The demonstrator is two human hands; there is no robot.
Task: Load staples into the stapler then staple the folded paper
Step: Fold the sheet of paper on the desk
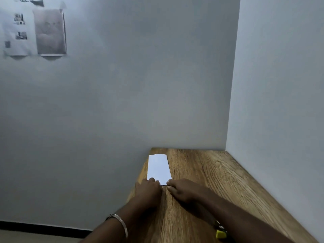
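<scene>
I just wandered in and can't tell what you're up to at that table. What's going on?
A person is working at a wooden table set in the corner of a room. Both hands are on the near end of a folded white paper lying flat on the wood: the left hand at its near left corner, the right hand at its near right corner. A yellow and black object, possibly the stapler, lies near the bottom edge under the right forearm, untouched. No stapling is under way yet.

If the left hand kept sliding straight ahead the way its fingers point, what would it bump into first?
The folded paper: the left hand already has fingertips at its near edge. Beyond it, only bare table, then the wall.
</scene>
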